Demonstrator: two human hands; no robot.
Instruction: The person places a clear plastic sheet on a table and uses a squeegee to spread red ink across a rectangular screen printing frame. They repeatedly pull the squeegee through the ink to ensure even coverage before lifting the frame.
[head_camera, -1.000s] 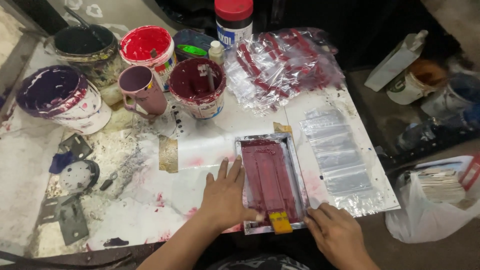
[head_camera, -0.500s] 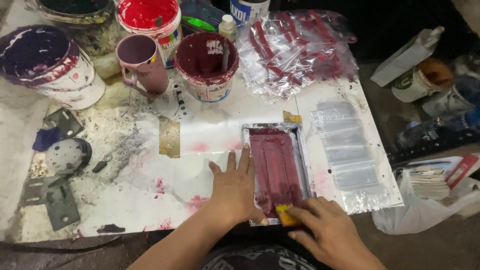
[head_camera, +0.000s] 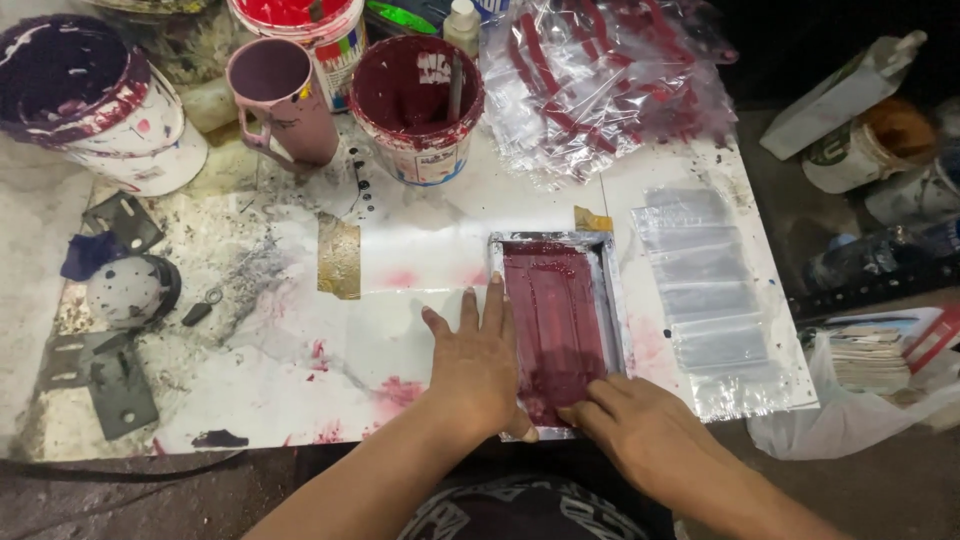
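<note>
Left hand (head_camera: 480, 365): laid flat, fingers spread, palm down on the bench (head_camera: 420, 240) against the left edge of the printing frame (head_camera: 556, 325); grip open, holding nothing.
Right hand (head_camera: 640, 430): at the frame's near end, fingers curled down onto the dark red mesh; whatever it presses is hidden under them, so whether the grip is closed on anything cannot be told.
Printing frame: small, metal-edged, flat on the bench, mesh coated in maroon ink.
Clear bags, row (head_camera: 705, 290): just right of the frame, overlapping, unprinted.
Printed bags, heap (head_camera: 610, 80): beyond the frame, red stripes.
Maroon ink bucket (head_camera: 418, 105): beyond the frame, to the left, a stick standing in it.
Pink mug (head_camera: 280, 100): left of that bucket.
Purple-stained bucket (head_camera: 95, 110): far left of the frame.
</note>
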